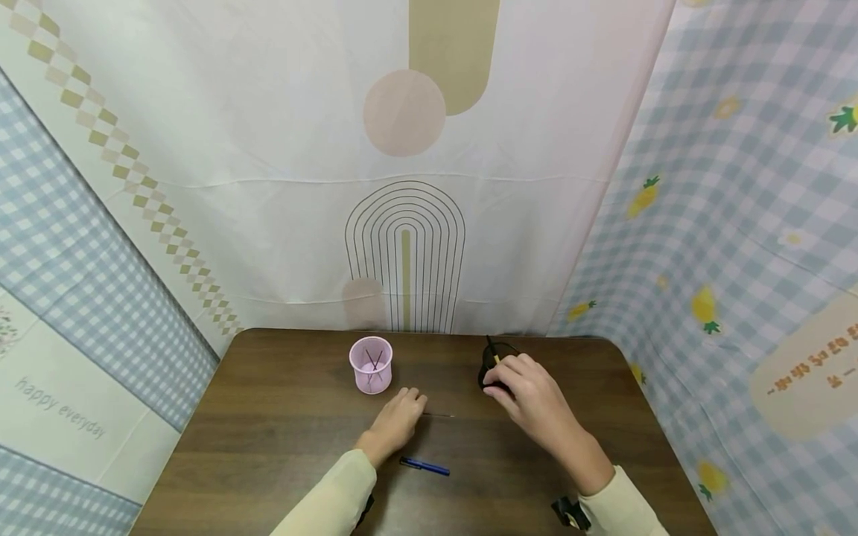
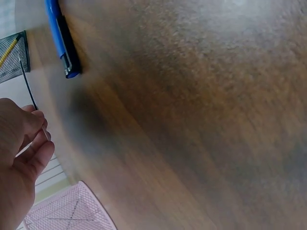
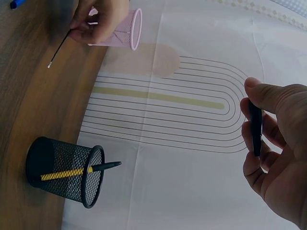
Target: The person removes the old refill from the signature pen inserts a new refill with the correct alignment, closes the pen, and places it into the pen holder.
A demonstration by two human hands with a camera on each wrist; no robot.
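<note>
My left hand pinches a thin dark stick with a small pale tip, like a cotton swab, low over the table. Just behind that hand stands a pink mesh cup with thin dark sticks crossed inside. Between the fingers of my right hand is a slim black pen-like piece, partly covered by them. In the head view this hand is by the black mesh cup, hiding much of it. A yellow pen with a black end leans inside that cup.
A blue pen with a dark clip lies on the brown wooden table nearer to me than the left hand. A printed white cloth hangs behind the table, with checked blue cloth at the right side.
</note>
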